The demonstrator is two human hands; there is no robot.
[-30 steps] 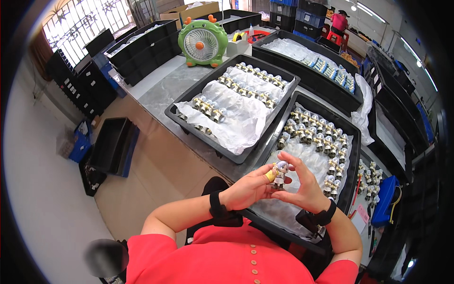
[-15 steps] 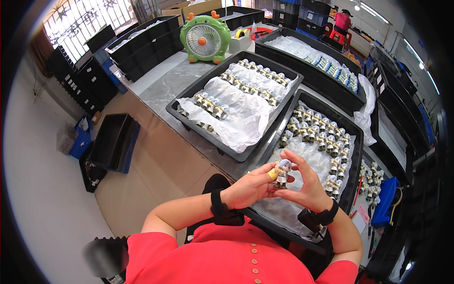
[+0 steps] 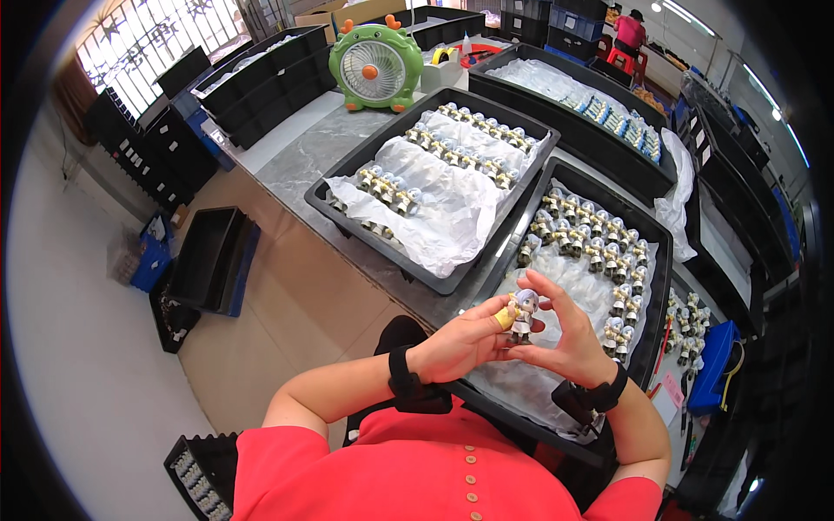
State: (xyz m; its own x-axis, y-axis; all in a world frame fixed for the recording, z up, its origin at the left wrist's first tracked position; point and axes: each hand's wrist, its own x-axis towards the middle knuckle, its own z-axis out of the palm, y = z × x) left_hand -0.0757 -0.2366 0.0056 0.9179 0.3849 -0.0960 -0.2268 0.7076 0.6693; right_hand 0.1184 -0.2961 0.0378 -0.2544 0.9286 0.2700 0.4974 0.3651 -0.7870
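In front of my chest, above the near tray, a small figurine with pale lilac hair and a white outfit is held upright. My left hand pinches it from the left, with a yellow patch at the thumb tip. My right hand curves round its other side, forefinger by the head and thumb by the base. A small red patch shows behind the figurine, too small to make out. Below lies the black tray, lined with translucent plastic and holding several like figurines along its far and right sides.
A second black tray of figurines stands beyond, with a green animal-shaped fan behind it. At the right are loose figurines, pens and a blue bin. Empty-looking crates sit on the floor at left. A person is far back.
The view has shifted slightly, and a dark tray of small pale items shows more plainly at the lower left. Both hands stay round the figurine, which seems turned a little.
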